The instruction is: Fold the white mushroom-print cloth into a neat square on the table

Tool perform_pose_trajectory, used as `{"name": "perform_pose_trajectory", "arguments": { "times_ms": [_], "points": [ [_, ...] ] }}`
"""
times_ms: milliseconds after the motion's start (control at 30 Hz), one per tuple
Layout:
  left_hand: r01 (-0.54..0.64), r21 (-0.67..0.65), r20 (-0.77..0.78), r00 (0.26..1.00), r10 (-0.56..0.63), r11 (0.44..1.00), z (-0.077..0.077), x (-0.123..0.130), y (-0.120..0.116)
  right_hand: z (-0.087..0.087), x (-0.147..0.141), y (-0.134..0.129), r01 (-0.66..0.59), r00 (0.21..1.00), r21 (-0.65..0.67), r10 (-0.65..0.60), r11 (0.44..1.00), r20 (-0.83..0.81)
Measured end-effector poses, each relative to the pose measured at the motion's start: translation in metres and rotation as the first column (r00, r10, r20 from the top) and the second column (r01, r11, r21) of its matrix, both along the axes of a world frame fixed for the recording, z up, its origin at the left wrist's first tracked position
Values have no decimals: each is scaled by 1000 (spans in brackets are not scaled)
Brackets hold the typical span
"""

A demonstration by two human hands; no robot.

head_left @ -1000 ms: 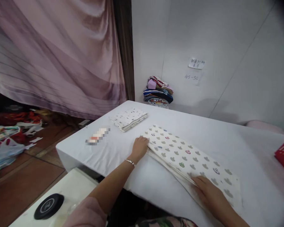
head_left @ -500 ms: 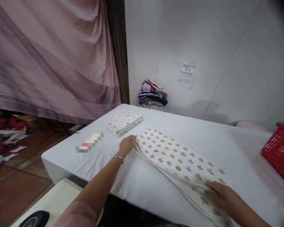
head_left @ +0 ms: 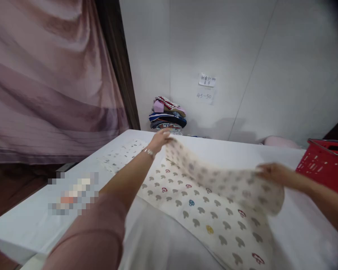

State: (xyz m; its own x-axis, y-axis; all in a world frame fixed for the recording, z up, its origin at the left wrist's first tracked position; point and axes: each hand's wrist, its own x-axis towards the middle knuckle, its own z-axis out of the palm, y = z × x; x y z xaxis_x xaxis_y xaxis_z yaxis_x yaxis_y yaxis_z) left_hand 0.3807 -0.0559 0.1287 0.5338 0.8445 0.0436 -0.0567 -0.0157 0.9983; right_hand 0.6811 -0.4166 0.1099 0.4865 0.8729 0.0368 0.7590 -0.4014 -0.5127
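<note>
A cream cloth (head_left: pixel 202 210) printed with grey, red, blue and yellow mushrooms lies partly spread on the white-covered table. Its far layer is lifted off the lower one. My left hand (head_left: pixel 158 141), wearing a bracelet, is closed on the far left corner of that layer. Farther right, my right hand (head_left: pixel 272 173) grips the same raised edge, blurred by motion. Between the hands the lifted part sags. A second white cloth (head_left: pixel 121 154) with small dark prints lies folded on the table, partly behind my left arm.
A red plastic basket (head_left: pixel 323 163) stands at the right edge. Folded fabrics (head_left: pixel 167 112) are stacked by the wall, below handwritten paper notes (head_left: pixel 205 88). A pixelated item (head_left: pixel 73 193) lies on the table's left part. A pink curtain (head_left: pixel 45 75) hangs at the left.
Both hands have moved away from me and up, lifting the upper layer of the mushroom-print cloth and opening it from the lower layer. The view has shifted to the right.
</note>
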Motion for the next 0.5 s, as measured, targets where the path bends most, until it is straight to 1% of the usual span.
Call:
{"name": "perform_pose_trajectory", "arguments": {
  "times_ms": [33, 67, 100, 133, 167, 200, 233, 267, 300, 333, 400, 433, 467, 500],
  "points": [
    [3, 11, 32, 999, -4, 1000, 12, 27, 6, 16, 22, 14, 101, 984, 16, -102, 995, 148],
    [16, 20, 61, 998, -17, 1000, 19, 51, 9, 27, 39, 26, 213, 924, 115, -238, 970, 299],
    [17, 34, 65, 998, -19, 999, 21, 71, 9, 33, 48, 35, 249, 867, 203, -311, 947, 390],
    [35, 72, 27, 999, -37, 997, 17, 86, 5, 33, 50, 41, 258, 842, 272, -354, 927, 408],
    [62, 130, -36, 998, -58, 990, 8, 94, -2, 27, 44, 44, 247, 858, 310, -356, 918, 370],
    [118, 211, -121, 988, -94, 970, -5, 95, -11, 15, 32, 44, 215, 908, 301, -304, 929, 289],
    [197, 297, -219, 967, -134, 934, -21, 90, -20, -2, 15, 41, 188, 953, 264, -241, 946, 183],
    [284, 365, -330, 930, -162, 887, -39, 79, -30, -22, -4, 36, 138, 985, 204, -157, 969, 78],
    [367, 408, -441, 881, -172, 836, -59, 63, -39, -44, -24, 29, 46, 999, 135, -49, 990, 17],
    [430, 438, -532, 832, -158, 789, -78, 43, -46, -67, -42, 20, -15, 1000, 75, 16, 997, -10],
    [502, 492, -668, 742, -61, 712, -112, -2, -55, -106, -69, -2, -77, 996, 13, 77, 997, 35],
    [537, 519, -716, 698, -6, 665, -125, -25, -58, -121, -78, -15, -71, 994, 6, 70, 997, 84],
    [549, 546, -743, 667, 63, 633, -136, -47, -60, -133, -83, -27, -75, 989, -7, 75, 997, 128],
    [548, 566, -754, 645, 119, 616, -145, -66, -61, -142, -87, -38, -56, 985, -20, 59, 998, 164]
  ]
}}
